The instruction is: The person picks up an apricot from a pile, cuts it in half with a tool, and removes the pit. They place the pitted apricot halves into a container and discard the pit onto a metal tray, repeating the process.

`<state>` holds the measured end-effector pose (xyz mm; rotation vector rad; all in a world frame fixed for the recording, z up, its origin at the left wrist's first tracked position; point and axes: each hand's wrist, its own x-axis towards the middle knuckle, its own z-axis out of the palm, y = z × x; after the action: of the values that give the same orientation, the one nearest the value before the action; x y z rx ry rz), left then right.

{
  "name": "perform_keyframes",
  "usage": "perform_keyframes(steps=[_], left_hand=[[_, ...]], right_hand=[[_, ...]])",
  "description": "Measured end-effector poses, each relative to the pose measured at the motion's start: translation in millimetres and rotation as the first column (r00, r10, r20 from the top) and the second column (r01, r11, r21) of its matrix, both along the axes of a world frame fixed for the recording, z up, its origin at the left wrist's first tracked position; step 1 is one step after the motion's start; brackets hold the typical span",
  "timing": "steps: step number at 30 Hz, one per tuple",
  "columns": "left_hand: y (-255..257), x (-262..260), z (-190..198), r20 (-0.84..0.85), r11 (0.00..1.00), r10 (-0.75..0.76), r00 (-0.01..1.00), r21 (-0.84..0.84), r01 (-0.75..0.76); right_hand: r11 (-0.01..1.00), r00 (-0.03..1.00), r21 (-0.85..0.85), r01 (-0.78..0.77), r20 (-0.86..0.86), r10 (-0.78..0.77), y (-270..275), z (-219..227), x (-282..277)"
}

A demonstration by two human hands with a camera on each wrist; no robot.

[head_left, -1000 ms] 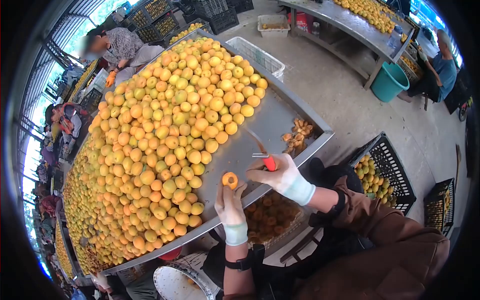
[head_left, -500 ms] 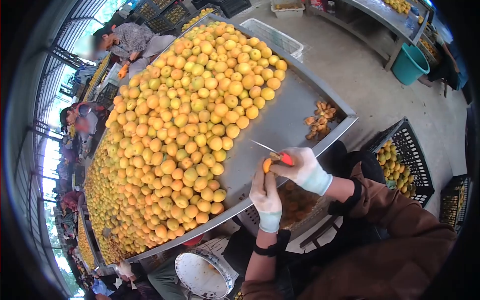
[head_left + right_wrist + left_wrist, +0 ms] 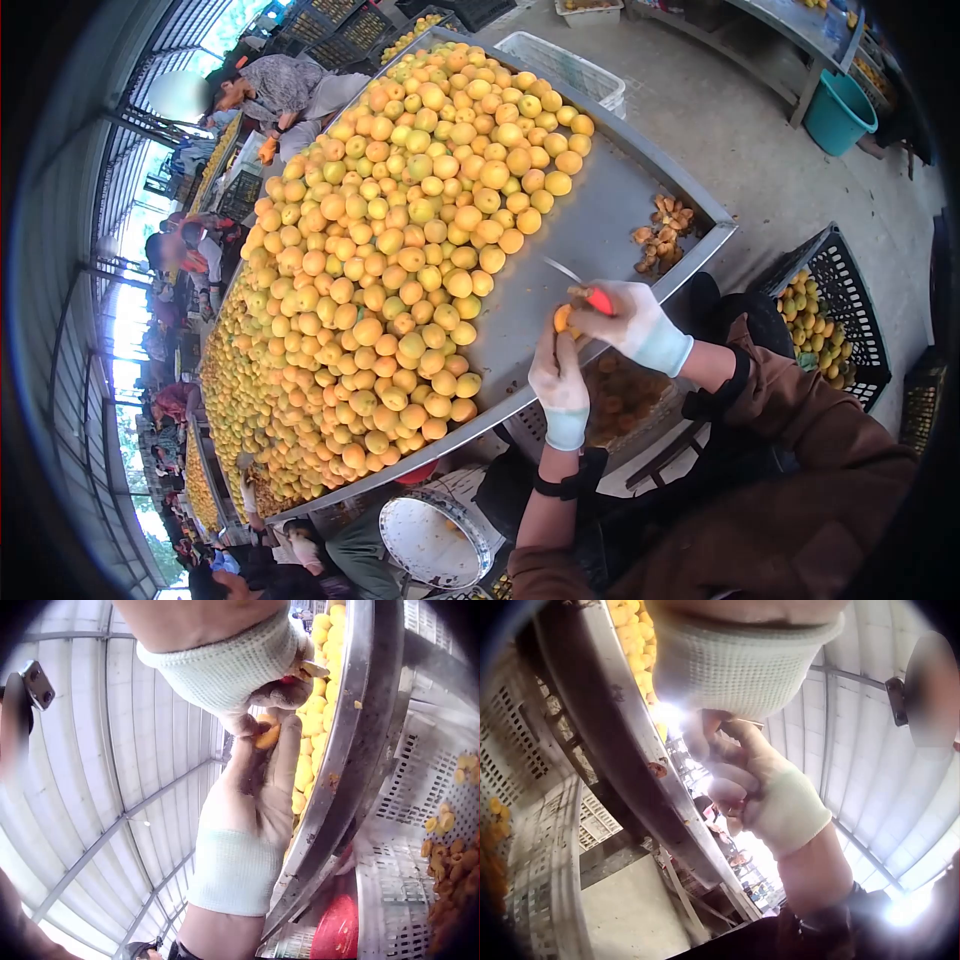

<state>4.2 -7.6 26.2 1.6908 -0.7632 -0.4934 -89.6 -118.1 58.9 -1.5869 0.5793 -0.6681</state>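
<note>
Here the apricot half (image 3: 563,320) shows orange flesh, small and rounded, pinched at the fingertips of the gloved left hand (image 3: 558,378) just over the near rim of the steel bench (image 3: 590,235). The gloved right hand (image 3: 630,322) is curled round a red-handled knife (image 3: 598,299), touching the fruit, its thin blade pointing toward the heap of yellow-orange apricots (image 3: 400,260) on the bench

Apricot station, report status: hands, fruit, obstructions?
Left hand holds apricot half. Right hand grips red-handled knife against it. Nothing between them.
</note>
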Motion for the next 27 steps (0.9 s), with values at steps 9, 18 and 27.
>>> perform_keyframes(steps=[9,18,27], left_hand=[[11.5,27.5,-15.0,-0.574,0.953,-0.038,0.818,-0.268,-0.143],[9.8,29.9,-14.6,-0.623,0.912,0.003,0.782,-0.319,-0.258],[10.4,21.6,-4.0,-0.515,0.954,-0.049,0.856,-0.278,-0.112]], right_hand=[[0.991,0.986,0.045,0.125,0.109,-0.129,-18.5,0.5,-8.9],[0.985,0.981,0.163,-0.053,0.192,0.021,-12.8,-9.7,-8.7],[0.995,0.988,0.098,-0.019,0.153,0.003,-3.5,-5.9,-13.1]])
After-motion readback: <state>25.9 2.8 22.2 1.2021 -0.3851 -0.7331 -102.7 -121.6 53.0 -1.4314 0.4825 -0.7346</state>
